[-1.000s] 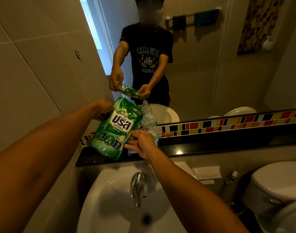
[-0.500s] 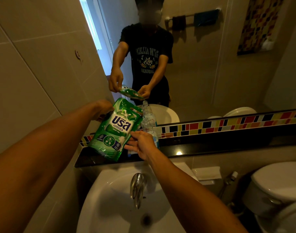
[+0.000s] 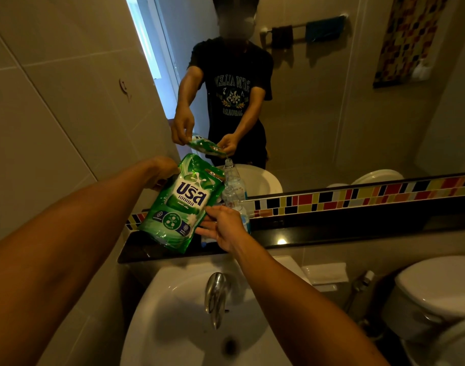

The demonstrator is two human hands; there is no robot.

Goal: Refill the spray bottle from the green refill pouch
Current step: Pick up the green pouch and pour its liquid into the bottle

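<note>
The green refill pouch [image 3: 181, 207] hangs tilted over the black ledge, its upper right corner against the neck of the clear spray bottle [image 3: 235, 187]. The bottle stands upright on the ledge with its top off; its open mouth shows in the mirror. My left hand [image 3: 161, 170] grips the pouch by its upper left corner. My right hand [image 3: 223, 225] is in front of the bottle's lower half, palm against it. Its thumb touches the pouch's right edge and its fingers reach under the pouch. The pouch's spout is hidden from direct view.
A black ledge [image 3: 331, 233] runs below the mirror [image 3: 331, 114], with a coloured tile strip [image 3: 358, 196] between them. A white basin [image 3: 173, 313] with a chrome tap [image 3: 215, 294] lies right under my arms. A toilet [image 3: 437, 286] stands at the right, a tiled wall at the left.
</note>
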